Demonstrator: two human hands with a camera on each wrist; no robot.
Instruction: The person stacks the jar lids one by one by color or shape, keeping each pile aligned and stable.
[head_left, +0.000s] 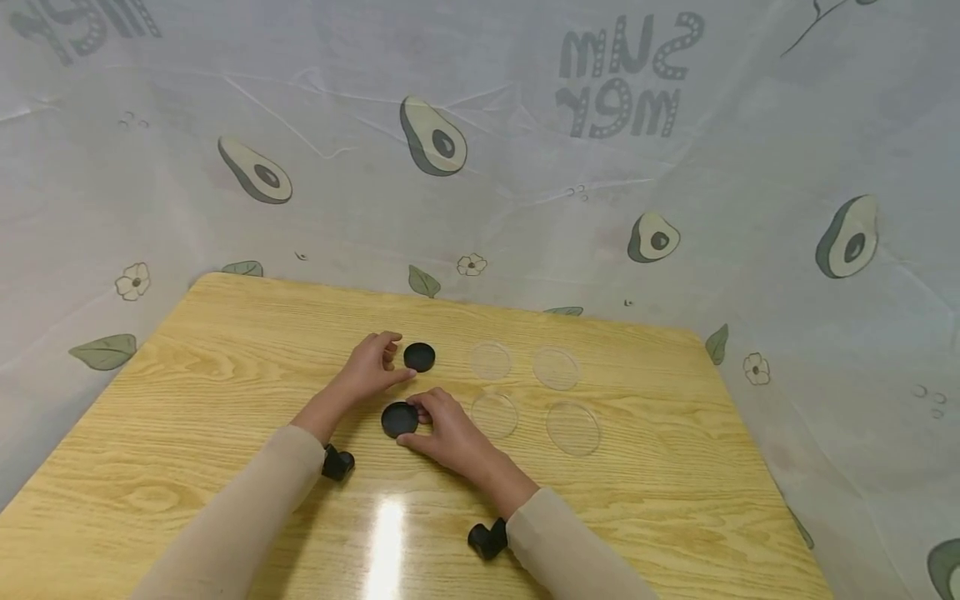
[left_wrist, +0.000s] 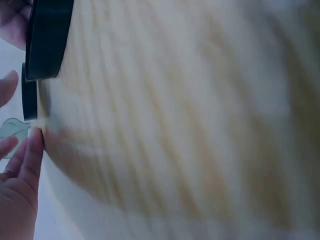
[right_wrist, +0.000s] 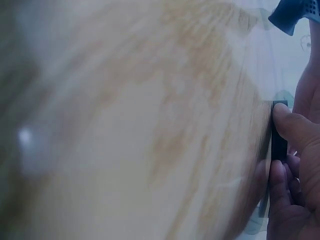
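Two round, shallow black lids lie on the wooden table, one behind the other. My right hand (head_left: 453,433) pinches the front black lid (head_left: 400,420) between thumb and fingers, at its right side; the right wrist view shows the thumb (right_wrist: 295,125) against the lid's dark edge (right_wrist: 280,137). Around the left side of the back black lid (head_left: 419,357) my left hand (head_left: 367,365) curves with thumb and fingers spread. In the left wrist view a small gap shows between those fingers (left_wrist: 31,160) and the back lid (left_wrist: 29,95).
To the right lie several clear round discs, among them a back one (head_left: 557,368) and a front one (head_left: 573,428). Black wrist cameras (head_left: 337,463) hang below both forearms. A printed cloth (head_left: 525,183) rises behind the table (head_left: 660,500).
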